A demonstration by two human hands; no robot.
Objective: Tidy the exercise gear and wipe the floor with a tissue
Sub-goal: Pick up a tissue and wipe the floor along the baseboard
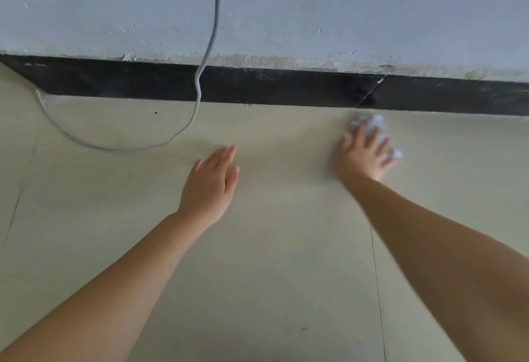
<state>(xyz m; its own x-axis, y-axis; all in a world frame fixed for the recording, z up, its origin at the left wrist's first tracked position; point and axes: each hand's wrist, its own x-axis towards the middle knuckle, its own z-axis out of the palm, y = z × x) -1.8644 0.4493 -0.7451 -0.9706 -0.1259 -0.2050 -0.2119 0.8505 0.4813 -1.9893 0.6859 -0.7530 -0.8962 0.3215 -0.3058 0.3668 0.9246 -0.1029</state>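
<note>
While right hand (365, 155) presses tissue (372, 125) on floor (272, 247), left hand (211, 187) lies flat.

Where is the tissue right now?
In the head view the tissue is on the right, crumpled on the floor under the right hand, close to the black baseboard.
</note>
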